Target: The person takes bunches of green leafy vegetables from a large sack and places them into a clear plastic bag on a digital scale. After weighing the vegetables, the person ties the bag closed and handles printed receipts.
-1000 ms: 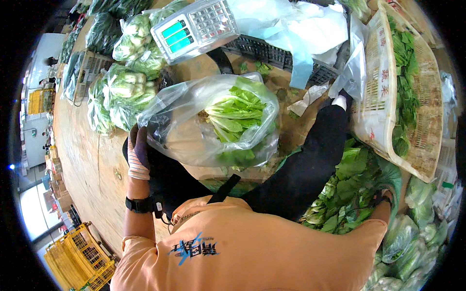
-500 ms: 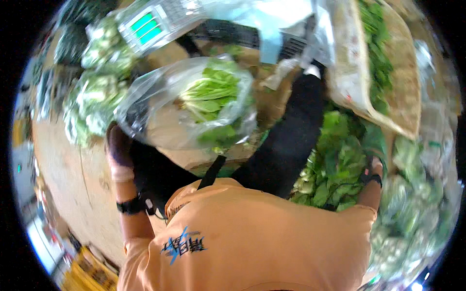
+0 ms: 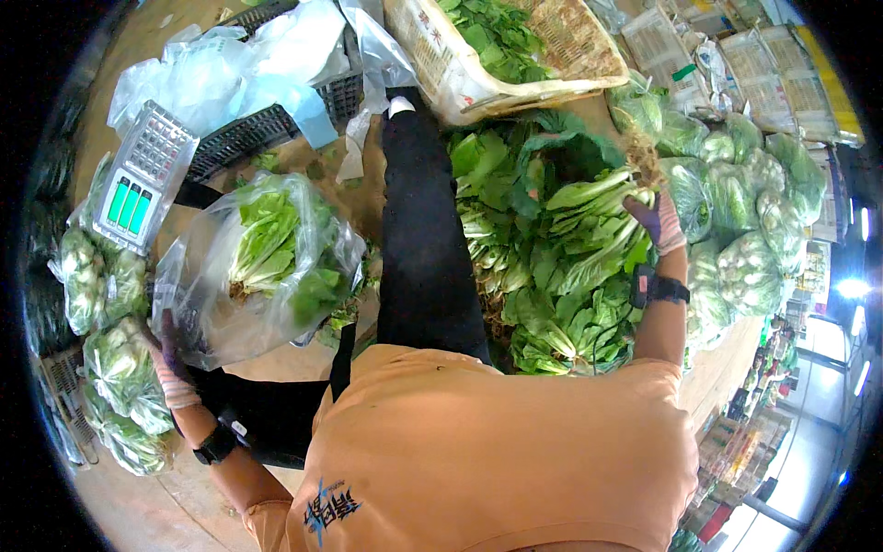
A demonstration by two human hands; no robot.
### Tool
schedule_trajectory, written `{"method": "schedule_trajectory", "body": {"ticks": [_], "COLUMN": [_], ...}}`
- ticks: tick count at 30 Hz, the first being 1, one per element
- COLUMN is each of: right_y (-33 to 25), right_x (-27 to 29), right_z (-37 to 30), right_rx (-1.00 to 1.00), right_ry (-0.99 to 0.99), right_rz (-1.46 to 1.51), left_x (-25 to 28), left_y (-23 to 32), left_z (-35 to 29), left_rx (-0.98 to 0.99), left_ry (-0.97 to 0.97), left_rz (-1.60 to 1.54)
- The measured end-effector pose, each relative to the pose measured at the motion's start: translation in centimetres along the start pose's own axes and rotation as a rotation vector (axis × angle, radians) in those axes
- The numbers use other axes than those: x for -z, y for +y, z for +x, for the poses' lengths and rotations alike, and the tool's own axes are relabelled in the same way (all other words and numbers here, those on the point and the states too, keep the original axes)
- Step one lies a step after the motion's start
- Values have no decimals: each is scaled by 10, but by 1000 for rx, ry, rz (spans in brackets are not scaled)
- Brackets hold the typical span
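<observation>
My left hand (image 3: 169, 368), in a dark and pink glove, is closed on the left edge of a clear plastic bag (image 3: 189, 308). The bag lies wide-mouthed between my legs, with a bunch of leafy greens (image 3: 267, 235) in it. Out to the right, my gloved right hand (image 3: 660, 224) grips a long-leaved bunch of greens (image 3: 589, 221) near its root end. Its brown roots (image 3: 644, 158) stick out beyond the hand, and the leaves spread to the left. Under it lies a pile of leafy greens (image 3: 561, 336) beside my right leg.
A scale (image 3: 147, 175) with a lit green display stands beyond the bag. Behind it, plastic bags (image 3: 248, 60) cover a black crate (image 3: 235, 143). A white basket (image 3: 441, 69) holds more greens ahead. Bagged vegetables sit at left (image 3: 124, 373) and right (image 3: 736, 189).
My view has turned right. My right hand, earlier low beside the pile, has moved forward and now clearly holds a bunch of greens. My left hand stays at the bag's edge.
</observation>
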State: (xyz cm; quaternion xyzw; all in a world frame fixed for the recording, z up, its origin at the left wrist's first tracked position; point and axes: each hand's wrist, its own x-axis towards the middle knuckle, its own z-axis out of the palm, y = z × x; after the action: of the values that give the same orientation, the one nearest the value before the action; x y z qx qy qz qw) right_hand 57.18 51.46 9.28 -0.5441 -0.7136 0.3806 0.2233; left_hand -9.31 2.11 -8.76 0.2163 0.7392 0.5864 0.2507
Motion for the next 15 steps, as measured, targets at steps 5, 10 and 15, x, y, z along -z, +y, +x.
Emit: {"method": "schedule_trajectory", "body": {"ticks": [5,10,15], "right_y": [-78,-89,-237], "right_x": [3,6,-107], "right_z": [-9,43,53], "right_rx": [386,877,1215], "right_ry": [148,304,165], "right_rz": [-485,-1165,-617], "left_x": [-1,-78,-78], "left_y": [-15,87,99], "left_z": [-5,-21,-32], "left_rx": [326,305,215], "left_ry": [-12,178,181], "left_rz": [-288,-300,-507]}}
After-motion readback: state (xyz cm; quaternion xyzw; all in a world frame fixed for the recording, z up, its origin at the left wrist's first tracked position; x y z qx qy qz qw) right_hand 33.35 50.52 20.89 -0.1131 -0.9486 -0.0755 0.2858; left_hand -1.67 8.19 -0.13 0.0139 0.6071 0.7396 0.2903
